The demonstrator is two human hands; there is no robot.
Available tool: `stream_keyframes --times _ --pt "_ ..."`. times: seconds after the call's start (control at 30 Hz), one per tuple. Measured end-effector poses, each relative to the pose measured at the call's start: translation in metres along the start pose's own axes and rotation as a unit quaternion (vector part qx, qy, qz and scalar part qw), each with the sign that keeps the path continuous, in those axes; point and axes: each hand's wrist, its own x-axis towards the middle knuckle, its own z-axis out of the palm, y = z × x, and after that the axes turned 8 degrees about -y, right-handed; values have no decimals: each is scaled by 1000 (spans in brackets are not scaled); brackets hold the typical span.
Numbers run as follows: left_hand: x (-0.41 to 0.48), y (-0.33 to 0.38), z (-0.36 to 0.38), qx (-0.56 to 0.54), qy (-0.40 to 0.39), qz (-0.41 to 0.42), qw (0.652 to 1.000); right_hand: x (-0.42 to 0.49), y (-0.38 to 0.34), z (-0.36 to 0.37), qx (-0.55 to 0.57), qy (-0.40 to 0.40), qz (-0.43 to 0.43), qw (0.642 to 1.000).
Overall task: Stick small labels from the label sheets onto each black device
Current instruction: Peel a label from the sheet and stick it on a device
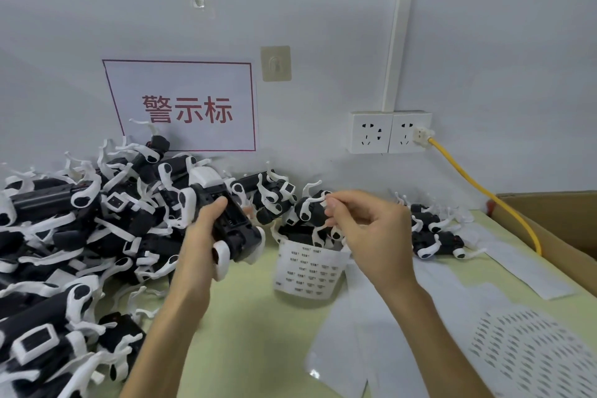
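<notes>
Left hand (206, 231) around black device (237, 224)

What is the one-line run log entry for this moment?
left hand: grips device | right hand: pinches label | sheet: curled on table

left hand (206, 233): bare, uncovered all over.
right hand (371, 236): bare, fingers (347, 199) uncovered.
left forearm (181, 300): bare above the desk (252, 317), unsleeved to the view's lower edge.
right forearm (429, 333): bare above the desk likewise.
</notes>
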Motion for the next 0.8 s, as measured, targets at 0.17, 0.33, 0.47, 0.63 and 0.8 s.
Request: stream_keyframes --times 0.17,0.33,0.47,0.63,0.8 --pt "-10 13 -3 -169 -136 -40 975 -2 -2 6 -85 49 -99 990" --pt "-16 11 13 -181 -141 -38 973 -6 -5 14 -125 42 -168 977" --pt "-13 9 10 -183 -130 -35 974 -7 -2 14 -127 7 -175 976" --pt "-16 14 12 -169 -121 -45 977 -5 -2 14 -104 -18 -183 977" --pt "-18 9 18 -109 -107 35 988 -6 -10 12 1 -70 -97 993"
